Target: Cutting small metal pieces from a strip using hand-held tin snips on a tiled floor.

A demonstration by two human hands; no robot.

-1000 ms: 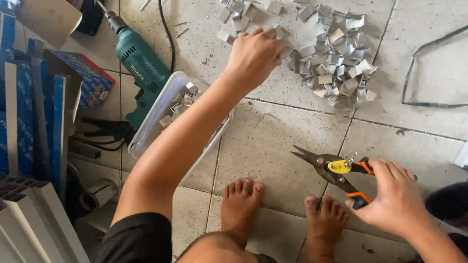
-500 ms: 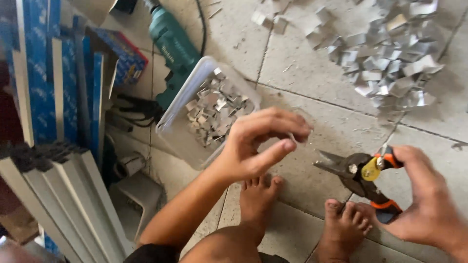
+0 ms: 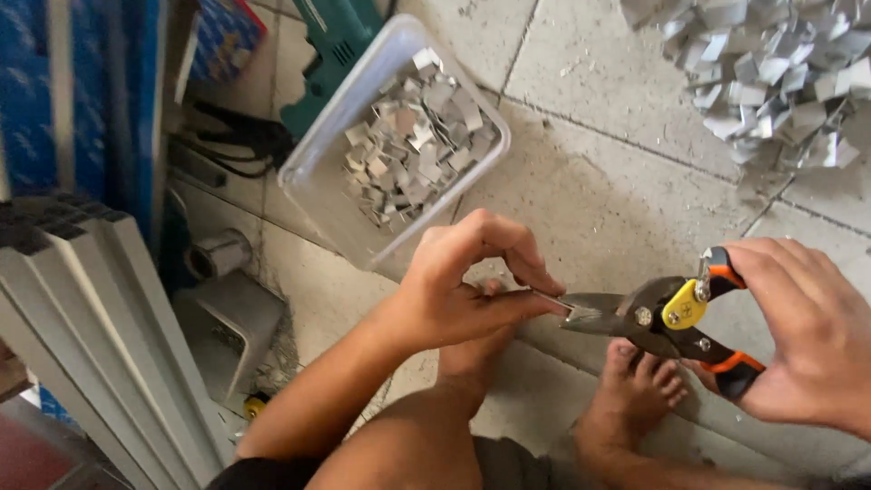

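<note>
The left hand (image 3: 472,286) pinches a small metal piece (image 3: 547,299) between thumb and fingertips, fingers closed tight on it, and holds its end right at the tip of the snips (image 3: 649,319). The piece is thin and mostly hidden by the fingers, so only a short sliver shows. The right hand (image 3: 803,340) is wrapped around the orange and black handles of the snips, fingers closed on them; the blades look nearly together at the piece, though whether they bite it cannot be told. Both hands hang above the tiled floor (image 3: 608,191), over the person's bare feet (image 3: 635,390). Just beyond the left hand lies a clear plastic tub (image 3: 318,195) holding a heap of small cut metal bits. A larger loose pile of the same bits (image 3: 771,73) lies on the floor at the upper right, well apart from the tub. A green power drill (image 3: 331,41) lies beside the tub at the top, with black cord near it. Grey metal strips (image 3: 82,318) lean along the left edge.
</note>
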